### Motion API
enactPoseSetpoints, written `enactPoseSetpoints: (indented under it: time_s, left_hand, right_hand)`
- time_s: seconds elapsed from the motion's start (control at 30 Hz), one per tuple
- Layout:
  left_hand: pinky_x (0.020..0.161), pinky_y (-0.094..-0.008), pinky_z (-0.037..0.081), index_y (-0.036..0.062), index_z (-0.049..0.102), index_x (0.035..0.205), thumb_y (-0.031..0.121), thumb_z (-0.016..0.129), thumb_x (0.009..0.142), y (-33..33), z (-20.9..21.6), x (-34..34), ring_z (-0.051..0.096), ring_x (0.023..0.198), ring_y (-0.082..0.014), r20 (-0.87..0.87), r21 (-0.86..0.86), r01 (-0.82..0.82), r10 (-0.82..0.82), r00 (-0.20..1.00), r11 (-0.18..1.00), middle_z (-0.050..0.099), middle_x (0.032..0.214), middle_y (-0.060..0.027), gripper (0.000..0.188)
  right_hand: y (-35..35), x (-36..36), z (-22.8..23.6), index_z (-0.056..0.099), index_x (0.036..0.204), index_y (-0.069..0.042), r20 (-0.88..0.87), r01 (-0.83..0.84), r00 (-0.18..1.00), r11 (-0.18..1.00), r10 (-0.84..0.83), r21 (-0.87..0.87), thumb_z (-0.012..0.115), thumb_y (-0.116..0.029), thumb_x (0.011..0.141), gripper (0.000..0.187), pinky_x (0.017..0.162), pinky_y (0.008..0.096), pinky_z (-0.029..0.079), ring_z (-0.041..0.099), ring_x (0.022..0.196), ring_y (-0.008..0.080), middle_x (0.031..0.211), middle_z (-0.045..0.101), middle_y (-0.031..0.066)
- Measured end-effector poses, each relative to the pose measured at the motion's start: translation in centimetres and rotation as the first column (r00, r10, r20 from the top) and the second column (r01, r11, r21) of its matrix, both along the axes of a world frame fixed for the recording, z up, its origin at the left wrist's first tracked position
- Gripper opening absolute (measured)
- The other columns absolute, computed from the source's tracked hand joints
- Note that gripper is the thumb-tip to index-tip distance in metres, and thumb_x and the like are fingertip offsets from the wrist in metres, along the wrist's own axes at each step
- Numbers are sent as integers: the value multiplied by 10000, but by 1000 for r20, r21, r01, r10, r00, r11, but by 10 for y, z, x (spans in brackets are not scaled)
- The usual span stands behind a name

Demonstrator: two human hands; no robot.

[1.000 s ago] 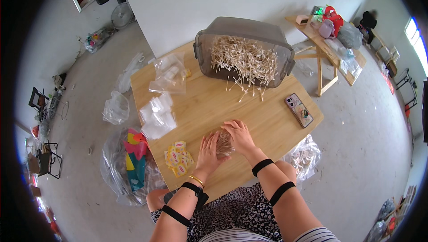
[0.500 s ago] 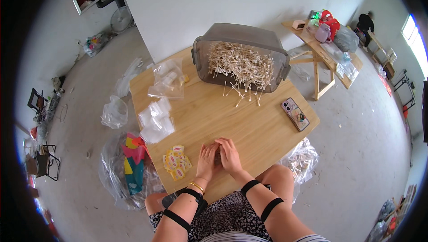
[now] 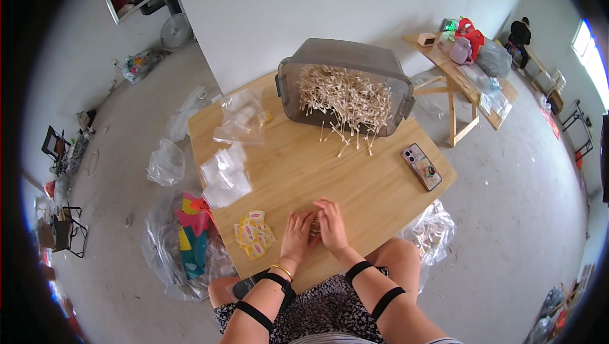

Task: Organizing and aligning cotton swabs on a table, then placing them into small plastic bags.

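Near the front edge of the wooden table [image 3: 355,185], my two hands are cupped face to face round a small bundle of cotton swabs [image 3: 314,227]. My left hand [image 3: 295,236] presses on the bundle's left side, and my right hand [image 3: 332,225] closes over its right side. Only a narrow strip of the swabs shows between the palms. Left of my left hand lies a pile of small yellow-and-white paper labels [image 3: 254,235]. A grey plastic bin [image 3: 342,52] lies tipped on its side at the far end, with loose cotton swabs [image 3: 346,97] spilling from its mouth.
Clear plastic bags [image 3: 226,176] lie along the table's left side. A phone [image 3: 422,166] rests at the right edge. Plastic sacks [image 3: 166,242] stand on the floor at both sides. A second wooden table [image 3: 438,58] and a person in black [image 3: 519,34] are at the far right.
My right hand has shifted slightly right, opening a gap to the left hand, so more of the cotton swabs shows. The whole view has dipped slightly.
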State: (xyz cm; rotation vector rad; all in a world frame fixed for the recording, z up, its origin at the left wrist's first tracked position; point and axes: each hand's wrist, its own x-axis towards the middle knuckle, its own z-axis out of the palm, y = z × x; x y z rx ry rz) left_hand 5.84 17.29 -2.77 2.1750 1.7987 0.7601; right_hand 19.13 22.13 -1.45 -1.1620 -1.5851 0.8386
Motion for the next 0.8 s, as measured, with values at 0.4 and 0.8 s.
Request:
enactPoseSetpoints:
  time_s: [0.4, 0.8]
  left_hand:
    - [1009, -465, 378, 106, 537, 1308, 499, 859, 636, 13, 26, -13, 520, 1150, -296, -144, -65, -58, 48, 988, 996, 542, 1185, -87, 843]
    - [1241, -546, 145, -94, 188, 1544, 611, 705, 809, 24, 16, 11, 168, 1521, -428, -307, -97, -163, 126, 943, 982, 229, 1612, -281, 1142]
  right_hand:
    - [6, 39, -6, 599, 1231, -42, 437, 202, 866, 970, -242, 136, 560, 3, 853, 382, 1148, 470, 370, 451, 1348, 366, 1302, 536, 178]
    - [4, 39, -6, 588, 1270, -54, 561, 141, 807, 983, -182, 117, 586, -87, 855, 416, 1207, 474, 303, 408, 1380, 356, 1339, 501, 179]
